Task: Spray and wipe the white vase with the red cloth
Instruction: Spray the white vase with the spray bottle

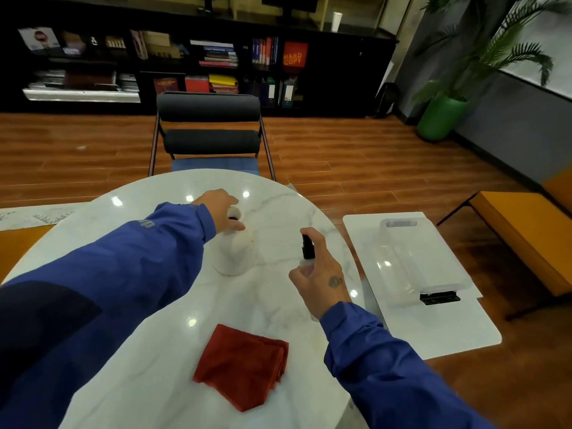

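A white vase (235,255) stands upright near the middle of the round marble table (161,305). My left hand (221,209) grips its neck and rim from above. To the vase's right, my right hand (320,274) holds a small clear spray bottle with a black nozzle (308,247), index finger on top, the nozzle facing the vase. A folded red cloth (243,365) lies flat on the table nearer to me, untouched.
A black chair with a blue seat (210,140) stands at the table's far side. On the right, a white side table (433,329) carries a clear plastic box (408,261). An orange bench (526,230) and a green plant pot (441,119) are further right.
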{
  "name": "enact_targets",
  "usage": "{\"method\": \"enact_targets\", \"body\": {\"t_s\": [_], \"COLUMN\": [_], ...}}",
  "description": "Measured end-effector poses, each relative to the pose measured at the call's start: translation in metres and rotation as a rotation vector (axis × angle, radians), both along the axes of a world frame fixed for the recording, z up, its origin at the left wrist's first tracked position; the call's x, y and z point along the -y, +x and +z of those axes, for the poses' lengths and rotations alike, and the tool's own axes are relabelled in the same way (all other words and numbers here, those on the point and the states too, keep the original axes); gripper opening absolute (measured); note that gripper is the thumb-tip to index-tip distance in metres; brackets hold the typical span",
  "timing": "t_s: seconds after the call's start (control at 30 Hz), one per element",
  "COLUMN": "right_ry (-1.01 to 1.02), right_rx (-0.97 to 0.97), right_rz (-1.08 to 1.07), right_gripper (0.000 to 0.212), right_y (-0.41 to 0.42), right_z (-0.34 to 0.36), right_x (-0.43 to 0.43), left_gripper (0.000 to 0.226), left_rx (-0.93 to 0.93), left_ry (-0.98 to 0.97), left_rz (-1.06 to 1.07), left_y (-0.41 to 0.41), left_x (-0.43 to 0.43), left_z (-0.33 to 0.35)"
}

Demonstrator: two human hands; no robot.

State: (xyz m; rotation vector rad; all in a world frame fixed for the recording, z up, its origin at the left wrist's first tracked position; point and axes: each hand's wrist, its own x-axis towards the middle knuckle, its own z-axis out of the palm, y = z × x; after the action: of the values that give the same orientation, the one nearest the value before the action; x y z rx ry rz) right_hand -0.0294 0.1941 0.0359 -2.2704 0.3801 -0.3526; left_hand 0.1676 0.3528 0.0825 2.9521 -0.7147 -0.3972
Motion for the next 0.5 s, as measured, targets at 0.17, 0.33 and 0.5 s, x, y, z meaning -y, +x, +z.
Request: {"method": "enact_targets", "body": {"t_s": [0.17, 0.33, 0.5], "right_ry": [-0.001, -0.002, -0.018], "right_rx": [0.011, 0.047, 0.072], "right_rz": [0.024, 0.012, 0.021], "right_gripper": [0.069, 0.068, 0.082], "right_y": [-0.0033, -0.0032, -0.0022], "right_z": [-0.0035, -0.0012, 0.0042], "right_x": [-0.0027, 0.0001, 0.0026], "left_gripper": [0.052, 0.045, 0.049], "left_rx": [0.016, -0.007, 0.024], "left_ry": [0.042, 0.034, 0.037], "left_rz": [-0.104, -0.061, 0.051], "left_y": [-0.0017, -0.0028, -0.0072], "left_x": [-0.0060, -0.0052, 0.0022], "left_z": [0.0022, 0.0003, -0.0038]}}
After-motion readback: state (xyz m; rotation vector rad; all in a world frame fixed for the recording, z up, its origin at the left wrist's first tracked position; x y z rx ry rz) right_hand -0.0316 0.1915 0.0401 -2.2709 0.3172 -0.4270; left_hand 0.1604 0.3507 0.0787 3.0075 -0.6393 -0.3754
